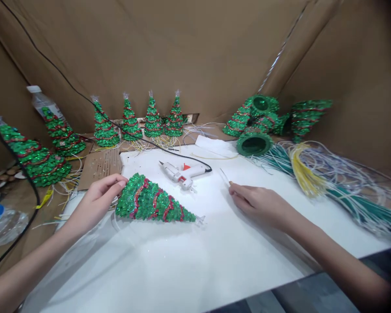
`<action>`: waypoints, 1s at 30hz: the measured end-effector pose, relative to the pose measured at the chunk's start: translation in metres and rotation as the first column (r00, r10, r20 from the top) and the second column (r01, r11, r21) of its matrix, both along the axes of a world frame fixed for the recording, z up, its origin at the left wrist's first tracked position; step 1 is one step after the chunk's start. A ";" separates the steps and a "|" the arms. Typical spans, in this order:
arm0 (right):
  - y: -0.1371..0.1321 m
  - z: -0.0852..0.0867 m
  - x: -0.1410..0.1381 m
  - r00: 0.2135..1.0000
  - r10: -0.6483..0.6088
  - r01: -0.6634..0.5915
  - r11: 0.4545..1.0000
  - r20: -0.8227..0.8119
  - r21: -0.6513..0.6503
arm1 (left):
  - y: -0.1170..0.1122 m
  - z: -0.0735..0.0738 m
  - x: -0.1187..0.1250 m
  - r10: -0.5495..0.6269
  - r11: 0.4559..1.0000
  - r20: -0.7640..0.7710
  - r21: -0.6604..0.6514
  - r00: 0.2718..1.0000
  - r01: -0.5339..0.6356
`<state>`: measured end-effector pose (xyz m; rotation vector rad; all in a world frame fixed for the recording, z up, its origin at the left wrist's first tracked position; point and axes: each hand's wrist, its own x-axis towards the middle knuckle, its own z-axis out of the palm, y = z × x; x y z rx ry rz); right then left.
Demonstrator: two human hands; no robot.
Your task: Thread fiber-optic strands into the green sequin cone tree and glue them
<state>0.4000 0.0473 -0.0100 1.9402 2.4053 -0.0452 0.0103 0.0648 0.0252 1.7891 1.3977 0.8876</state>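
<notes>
A small green glittery Christmas tree (pixel 153 200) with red garlands lies on its side, its clear star tip pointing right. My left hand (pixel 102 195) is closed on the rim of its wide base. In my right hand (pixel 257 200), to the right of the star, the fingers pinch a thin pointed tool (pixel 225 175), its narrow metallic shaft directed up and left. Most of the tool's handle is hidden by the fingers. Beyond the tree, a white hot glue gun (pixel 184 174) with an orange-red part rests on the white work surface (pixel 143 265).
Several finished trees (pixel 152 117) stand along the back and left. More trees (pixel 254 143) are piled back right, some with hollow bases showing. Bundles of wires (pixel 308 174) lie at right. A black cord (pixel 68 82) crosses to the glue gun. Plastic bottles (pixel 45 102) stand and lie at left.
</notes>
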 end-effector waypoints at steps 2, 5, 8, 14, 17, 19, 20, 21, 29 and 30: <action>-0.001 0.004 0.000 0.998 0.023 -0.026 0.998 -0.058 -0.052 | 0.000 -0.001 0.000 -0.014 1.000 -0.006 -0.011 1.000 0.014; 0.000 0.011 -0.001 0.984 0.076 -0.094 0.990 -0.160 -0.106 | 0.001 -0.003 -0.002 -0.007 1.000 -0.015 -0.010 1.000 0.007; 0.005 0.017 0.000 0.968 0.116 -0.147 0.980 -0.222 -0.131 | 0.001 -0.005 -0.004 -0.011 1.000 -0.016 -0.025 1.000 0.011; 0.044 0.024 0.021 0.969 -0.088 0.078 0.996 -0.230 -0.052 | 0.003 -0.009 -0.005 -0.006 1.000 -0.052 -0.002 0.999 0.006; 0.072 0.021 0.040 0.949 -0.269 0.283 0.957 -0.162 0.071 | 0.004 -0.010 -0.006 -0.020 1.000 -0.063 0.020 0.998 0.022; 0.088 0.016 0.051 0.925 -0.357 0.372 0.922 -0.129 0.112 | 0.004 -0.013 -0.007 -0.017 0.999 -0.061 0.034 0.998 0.019; 0.094 0.013 0.055 0.916 -0.384 0.397 0.910 -0.116 0.120 | 0.005 -0.015 -0.007 -0.014 0.999 -0.062 0.035 0.998 0.016; 0.099 0.010 0.058 0.910 -0.401 0.412 0.903 -0.104 0.121 | 0.006 -0.017 -0.008 -0.003 0.999 -0.060 0.042 0.998 0.005; 0.112 -0.002 0.062 0.917 -0.389 0.397 0.911 -0.083 0.113 | 0.022 -0.027 -0.023 -0.122 0.992 -0.113 -0.032 0.986 0.119; 0.112 -0.002 0.062 0.920 -0.384 0.392 0.913 -0.085 0.118 | 0.022 -0.026 -0.023 -0.113 0.994 -0.112 -0.029 0.987 0.110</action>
